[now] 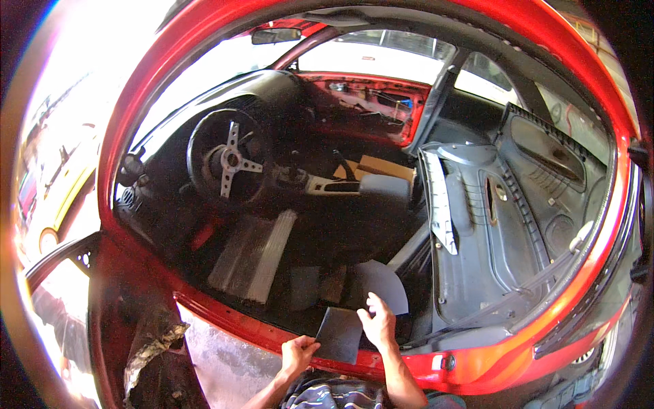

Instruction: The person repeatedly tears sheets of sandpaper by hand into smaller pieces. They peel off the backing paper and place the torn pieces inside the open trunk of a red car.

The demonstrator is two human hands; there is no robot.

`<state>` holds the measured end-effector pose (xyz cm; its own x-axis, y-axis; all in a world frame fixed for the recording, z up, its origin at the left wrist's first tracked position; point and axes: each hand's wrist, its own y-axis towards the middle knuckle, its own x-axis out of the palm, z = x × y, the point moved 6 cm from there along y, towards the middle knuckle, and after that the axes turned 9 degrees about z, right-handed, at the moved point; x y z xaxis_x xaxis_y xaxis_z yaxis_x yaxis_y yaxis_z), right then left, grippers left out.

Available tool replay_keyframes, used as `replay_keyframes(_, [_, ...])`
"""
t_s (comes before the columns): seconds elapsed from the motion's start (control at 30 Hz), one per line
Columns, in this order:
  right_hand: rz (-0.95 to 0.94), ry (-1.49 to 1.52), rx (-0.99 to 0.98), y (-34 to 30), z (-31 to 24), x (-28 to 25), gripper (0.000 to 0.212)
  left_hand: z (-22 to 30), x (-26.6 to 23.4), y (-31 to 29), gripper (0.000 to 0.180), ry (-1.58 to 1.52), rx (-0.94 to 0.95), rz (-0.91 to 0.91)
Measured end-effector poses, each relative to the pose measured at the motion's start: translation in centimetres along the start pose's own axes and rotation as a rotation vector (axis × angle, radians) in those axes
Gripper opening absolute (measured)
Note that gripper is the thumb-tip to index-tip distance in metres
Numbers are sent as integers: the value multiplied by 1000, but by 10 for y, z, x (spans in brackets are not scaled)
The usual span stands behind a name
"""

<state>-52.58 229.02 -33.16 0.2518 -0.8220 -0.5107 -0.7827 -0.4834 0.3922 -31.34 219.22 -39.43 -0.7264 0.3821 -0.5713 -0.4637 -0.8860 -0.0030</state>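
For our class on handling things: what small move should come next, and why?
Perhaps close the right hand on the dark sheet: that hand looks open beside the right edge, while the left hand seems to pinch the left edge.

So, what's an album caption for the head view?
Left hand pinching a dark sheet, right hand beside it, at a red car.

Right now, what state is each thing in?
Dark sheet: held at left edge
Left hand: closed on sheet
Right hand: open at sheet's right edge, contact unclear
Near door: swung open
Far door: inner metal exposed
Black panels: detached, lying in rear
Steering wheel: mounted
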Motion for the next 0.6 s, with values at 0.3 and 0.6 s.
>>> replay_keyframes(0.3, [-441, 193, -42, 0, -19, 28, 17, 16, 8, 2, 17, -168, 62, -181])
replay_keyframes(0.6, [165, -82, -498, -3, -53, 17, 27, 45, -7, 5, 12, -250, -80, -76])
